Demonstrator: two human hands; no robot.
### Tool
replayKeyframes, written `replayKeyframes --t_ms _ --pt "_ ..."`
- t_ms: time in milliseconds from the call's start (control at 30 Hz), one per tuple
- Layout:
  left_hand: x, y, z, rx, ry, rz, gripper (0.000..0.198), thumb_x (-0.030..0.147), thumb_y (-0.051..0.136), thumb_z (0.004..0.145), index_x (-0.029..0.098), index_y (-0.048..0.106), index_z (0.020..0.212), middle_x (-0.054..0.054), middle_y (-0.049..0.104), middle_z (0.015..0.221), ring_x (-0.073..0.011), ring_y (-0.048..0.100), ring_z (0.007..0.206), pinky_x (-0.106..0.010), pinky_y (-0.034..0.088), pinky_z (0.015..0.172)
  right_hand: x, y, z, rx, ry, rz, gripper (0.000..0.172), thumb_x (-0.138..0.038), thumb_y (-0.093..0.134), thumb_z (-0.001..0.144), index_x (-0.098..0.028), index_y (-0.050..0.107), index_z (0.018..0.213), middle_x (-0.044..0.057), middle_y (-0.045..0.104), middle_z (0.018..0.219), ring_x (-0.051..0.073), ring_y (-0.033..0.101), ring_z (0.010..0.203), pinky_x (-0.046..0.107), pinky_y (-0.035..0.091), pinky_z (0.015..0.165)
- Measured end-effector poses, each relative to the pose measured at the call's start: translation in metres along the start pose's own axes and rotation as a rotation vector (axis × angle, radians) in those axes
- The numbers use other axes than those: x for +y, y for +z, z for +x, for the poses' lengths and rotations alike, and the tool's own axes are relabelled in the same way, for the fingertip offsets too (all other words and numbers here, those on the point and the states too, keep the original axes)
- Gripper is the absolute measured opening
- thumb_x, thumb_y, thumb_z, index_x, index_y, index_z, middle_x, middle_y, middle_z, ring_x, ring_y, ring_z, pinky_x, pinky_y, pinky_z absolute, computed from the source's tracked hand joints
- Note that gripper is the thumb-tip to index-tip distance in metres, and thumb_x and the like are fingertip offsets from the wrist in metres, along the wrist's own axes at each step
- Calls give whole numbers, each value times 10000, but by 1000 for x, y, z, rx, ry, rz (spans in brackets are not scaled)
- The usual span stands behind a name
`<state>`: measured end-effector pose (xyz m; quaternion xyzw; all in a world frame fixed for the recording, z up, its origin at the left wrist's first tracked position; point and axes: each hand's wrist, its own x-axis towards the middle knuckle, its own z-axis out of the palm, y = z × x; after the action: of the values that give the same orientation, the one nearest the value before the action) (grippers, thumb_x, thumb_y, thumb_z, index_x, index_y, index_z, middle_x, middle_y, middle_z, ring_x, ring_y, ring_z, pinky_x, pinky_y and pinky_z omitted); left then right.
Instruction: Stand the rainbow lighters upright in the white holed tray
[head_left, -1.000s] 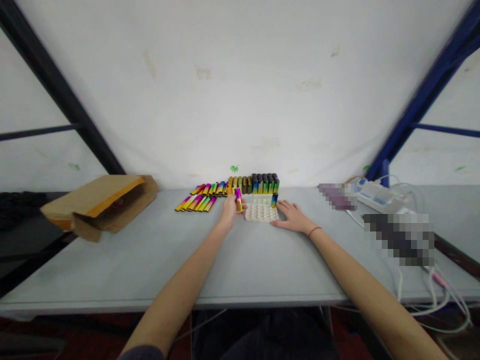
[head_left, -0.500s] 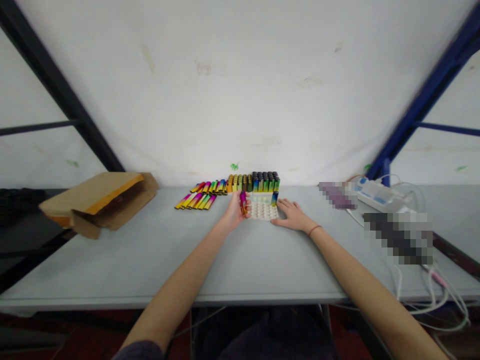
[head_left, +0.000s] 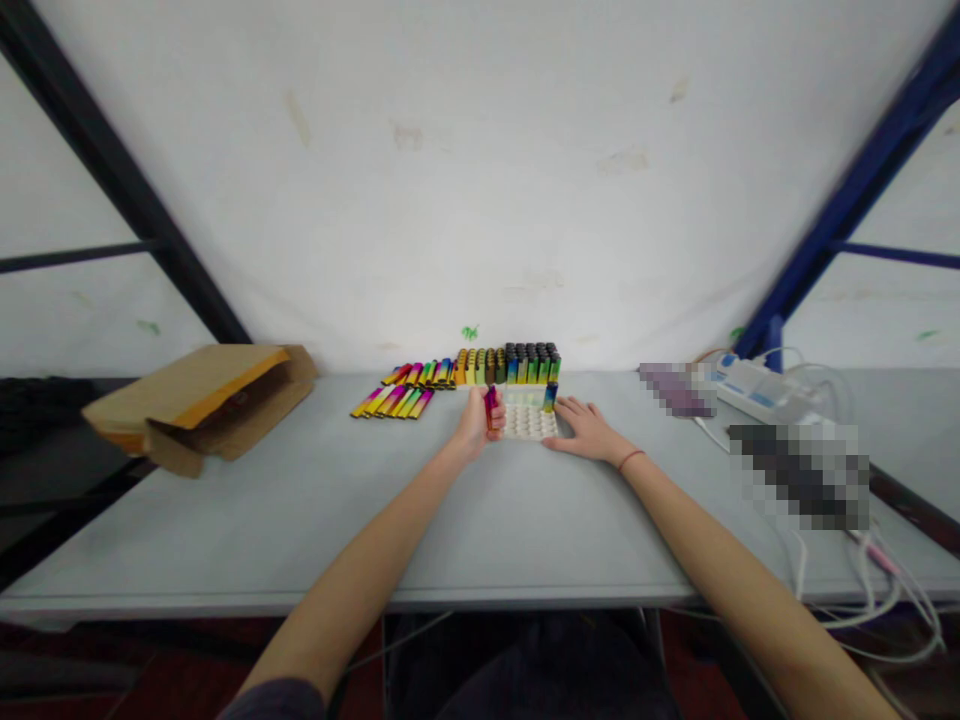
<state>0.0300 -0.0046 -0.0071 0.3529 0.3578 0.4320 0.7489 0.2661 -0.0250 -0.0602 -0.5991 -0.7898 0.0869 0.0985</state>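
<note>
Standing nearly upright just below the frame's centre, the magenta tube (head_left: 491,409) is clamped in the left hand (head_left: 474,424), whose fingers curl round its right side. It is located at the left edge of the white tray (head_left: 526,424); whether its lower end touches the tray cannot be told at this size. The right hand (head_left: 589,431), fingers spread apart, lies by the tray's right edge, just beside an upright blue tube (head_left: 550,398) at the far corner.

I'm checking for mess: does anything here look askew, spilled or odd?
I see nothing spilled. White cables at the right look untidy, looping loosely past the front edge of the table, and the brown cardboard package at the left gapes open.
</note>
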Motion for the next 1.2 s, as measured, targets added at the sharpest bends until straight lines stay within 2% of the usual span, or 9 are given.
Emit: replayKeyframes --t_ms 167,333,433,533,767,900,1033,1133,1200 --pt "-3 0 1 29 34 -54 244 375 378 917 219 421 735 91 279 523 -75 243 368 -148 156 365 -1 0 0 10 -3 0 883 -693 553 884 -153 391 1564 203 321 1647 393 255 1529 633 186 1209" --pt "-1 1 -2 -5 17 -46 310 393 318 934 213 435 712 78 295 516 -80 250 369 -159 163 353 -1 0 0 11 -7 1 880 -704 550 884 -173 392 1567 202 332 1642 402 269 1521 644 188 1201" --pt "0 2 -3 -12 -4 -20 301 345 315 911 206 418 664 73 279 498 -75 226 365 -156 143 352 -1 0 0 11 -11 6 885 -720 544 884 -185 387 1572 200 333 1643 404 269 1520 646 187 1198" --pt "0 3 -5 17 27 -33 269 308 330 881 204 406 645 74 265 488 -70 212 363 -152 140 357 0 -1 0 7 -13 8 892 -727 538 885 -181 383 1574 201 332 1642 401 267 1520 642 186 1200" --pt "0 5 -7 127 114 -119 230 358 389 879 214 408 701 88 282 511 -68 246 365 -150 146 369 -2 -2 -1 4 -14 7 879 -693 543 892 -152 387 1566 212 332 1640 394 264 1524 640 188 1202" --pt "2 4 -7 113 139 -142 245 387 364 913 220 410 740 91 289 521 -74 275 374 -157 179 371 -1 -2 0 -1 -10 0 879 -699 543 889 -163 386 1569 208 337 1639 394 264 1524 637 192 1202" --pt "-1 3 -3 84 157 -84 305 532 449 901 235 431 833 99 329 546 -84 322 401 -166 254 386 -1 -1 0 5 -9 3 892 -714 552 882 -172 388 1572 202 336 1641 398 258 1526 631 190 1205" --pt "-7 1 3 87 232 133 258 482 544 887 249 444 936 88 464 632 -93 437 483 -196 420 486 -1 -1 0 19 -20 13 888 -723 561 876 -187 404 1566 198 343 1638 405 268 1520 641 202 1197" --pt "-10 1 8 70 358 362 199 416 559 903 243 486 968 51 565 735 -114 558 634 -244 512 628 -1 0 -1 33 -28 16 881 -729 568 870 -190 429 1552 198 362 1628 408 276 1515 644 210 1192"
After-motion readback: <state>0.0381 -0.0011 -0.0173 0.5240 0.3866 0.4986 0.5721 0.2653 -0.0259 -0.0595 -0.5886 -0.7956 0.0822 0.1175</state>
